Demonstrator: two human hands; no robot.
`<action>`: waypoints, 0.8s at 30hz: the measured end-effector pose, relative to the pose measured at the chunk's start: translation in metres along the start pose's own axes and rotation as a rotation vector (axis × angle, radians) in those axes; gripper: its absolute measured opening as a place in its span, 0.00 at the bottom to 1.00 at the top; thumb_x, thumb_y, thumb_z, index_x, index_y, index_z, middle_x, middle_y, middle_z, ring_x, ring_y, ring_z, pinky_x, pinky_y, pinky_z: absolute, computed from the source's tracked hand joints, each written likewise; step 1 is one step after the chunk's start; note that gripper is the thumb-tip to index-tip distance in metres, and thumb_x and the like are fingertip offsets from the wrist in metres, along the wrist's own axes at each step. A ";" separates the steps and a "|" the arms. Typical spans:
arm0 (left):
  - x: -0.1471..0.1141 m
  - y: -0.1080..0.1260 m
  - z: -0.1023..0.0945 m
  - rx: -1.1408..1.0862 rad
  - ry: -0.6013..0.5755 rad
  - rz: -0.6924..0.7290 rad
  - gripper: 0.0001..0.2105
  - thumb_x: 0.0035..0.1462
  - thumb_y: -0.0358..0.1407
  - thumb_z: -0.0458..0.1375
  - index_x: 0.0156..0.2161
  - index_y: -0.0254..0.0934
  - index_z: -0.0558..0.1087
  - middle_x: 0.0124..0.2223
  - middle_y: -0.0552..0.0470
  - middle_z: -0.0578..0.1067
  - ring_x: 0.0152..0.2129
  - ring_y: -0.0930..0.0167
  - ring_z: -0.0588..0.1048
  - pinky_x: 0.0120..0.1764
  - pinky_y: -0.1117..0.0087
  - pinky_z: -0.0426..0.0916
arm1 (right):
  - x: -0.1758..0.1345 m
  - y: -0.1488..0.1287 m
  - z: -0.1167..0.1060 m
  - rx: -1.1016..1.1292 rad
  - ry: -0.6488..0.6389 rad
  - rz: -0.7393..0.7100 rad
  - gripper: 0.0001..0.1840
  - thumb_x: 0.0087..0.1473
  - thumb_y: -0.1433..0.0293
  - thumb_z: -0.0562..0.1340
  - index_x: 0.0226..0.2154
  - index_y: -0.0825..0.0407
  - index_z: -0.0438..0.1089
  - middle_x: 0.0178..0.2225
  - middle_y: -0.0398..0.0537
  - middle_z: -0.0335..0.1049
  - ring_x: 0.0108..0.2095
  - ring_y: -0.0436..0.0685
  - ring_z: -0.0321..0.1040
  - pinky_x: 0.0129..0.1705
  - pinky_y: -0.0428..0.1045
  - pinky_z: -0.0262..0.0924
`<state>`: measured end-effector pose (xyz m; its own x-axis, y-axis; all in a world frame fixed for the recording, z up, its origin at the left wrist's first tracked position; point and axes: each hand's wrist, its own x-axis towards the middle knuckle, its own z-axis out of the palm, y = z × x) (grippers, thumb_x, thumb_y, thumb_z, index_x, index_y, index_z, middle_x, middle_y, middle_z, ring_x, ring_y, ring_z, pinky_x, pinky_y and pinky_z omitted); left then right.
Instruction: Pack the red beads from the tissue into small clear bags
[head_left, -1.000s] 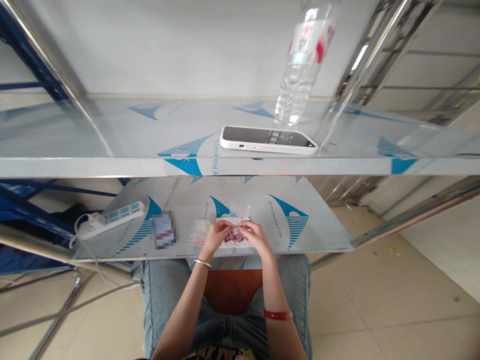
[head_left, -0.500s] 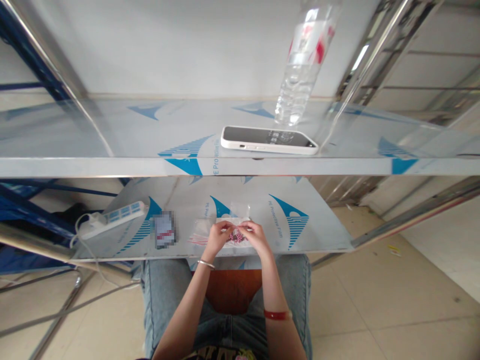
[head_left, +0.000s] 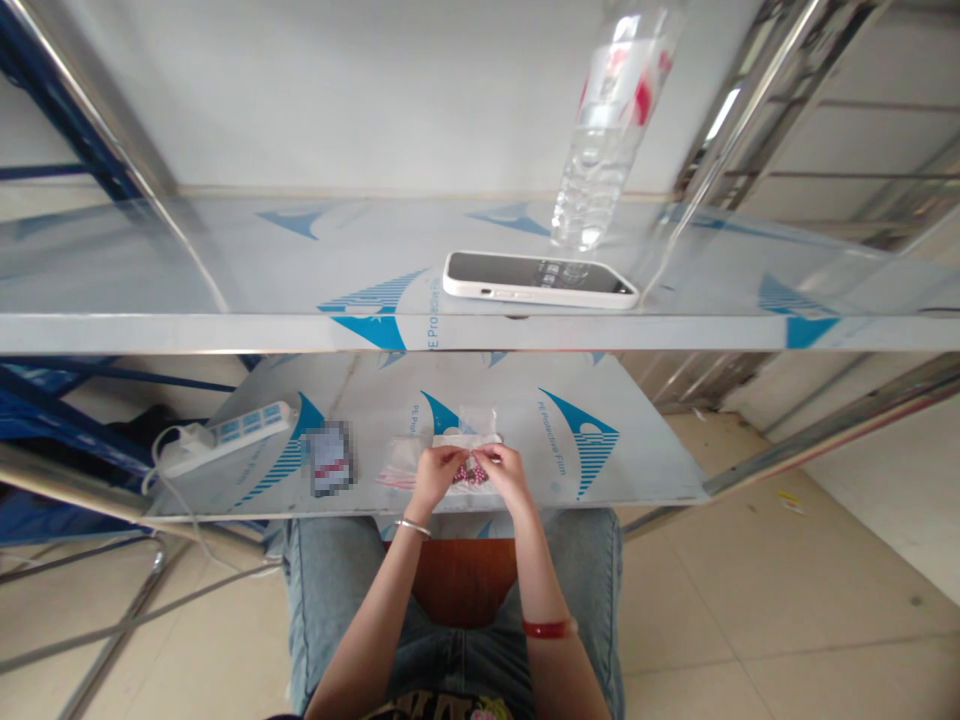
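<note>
Steel shelf [head_left: 645, 470] edge just under both hands: left hand [head_left: 433, 474] and right hand [head_left: 504, 470] together, pinching 1 beaded bag [head_left: 471, 472]; bare shelf either side.

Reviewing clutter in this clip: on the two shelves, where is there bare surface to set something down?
Upper shelf: bare left of the phone; the water bottle crowds the right. Lower shelf: bare right of the right hand. Crowded between the power strip, the small packet, the loose clear bags and the left hand, both hands pinching the bead bag.
</note>
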<state>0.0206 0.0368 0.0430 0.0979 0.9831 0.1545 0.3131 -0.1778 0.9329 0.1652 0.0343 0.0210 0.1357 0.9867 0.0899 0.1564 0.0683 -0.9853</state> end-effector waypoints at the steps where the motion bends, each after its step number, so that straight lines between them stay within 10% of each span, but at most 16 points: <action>1: 0.000 -0.002 -0.001 0.023 0.015 -0.015 0.11 0.50 0.38 0.56 0.28 0.34 0.78 0.25 0.50 0.77 0.23 0.70 0.72 0.26 0.74 0.63 | 0.000 0.003 0.003 0.019 0.010 0.019 0.11 0.42 0.62 0.63 0.26 0.53 0.73 0.27 0.49 0.73 0.30 0.57 0.69 0.34 0.50 0.63; 15: -0.014 -0.032 -0.045 0.250 0.097 -0.361 0.12 0.49 0.42 0.57 0.30 0.35 0.79 0.24 0.50 0.78 0.22 0.69 0.76 0.26 0.75 0.63 | -0.007 0.024 0.060 -0.029 -0.117 0.119 0.17 0.46 0.61 0.57 0.15 0.53 0.67 0.15 0.44 0.65 0.20 0.53 0.64 0.24 0.46 0.57; 20: -0.019 -0.044 -0.072 0.371 0.176 -0.413 0.12 0.50 0.42 0.57 0.32 0.36 0.78 0.28 0.49 0.79 0.26 0.68 0.76 0.27 0.74 0.63 | -0.013 0.004 0.079 -0.177 0.043 0.090 0.15 0.45 0.68 0.58 0.37 0.56 0.72 0.27 0.49 0.71 0.29 0.56 0.68 0.36 0.50 0.62; 24: -0.023 -0.051 -0.083 0.526 0.209 -0.468 0.10 0.52 0.40 0.57 0.33 0.37 0.78 0.35 0.47 0.79 0.33 0.67 0.76 0.30 0.74 0.62 | -0.021 -0.052 0.052 -0.180 0.091 -0.156 0.19 0.48 0.72 0.55 0.44 0.53 0.68 0.37 0.52 0.70 0.32 0.54 0.67 0.38 0.51 0.63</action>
<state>-0.0758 0.0263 0.0189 -0.3232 0.9395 -0.1133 0.6953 0.3170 0.6450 0.1034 0.0180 0.0630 0.1821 0.9483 0.2598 0.3533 0.1835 -0.9173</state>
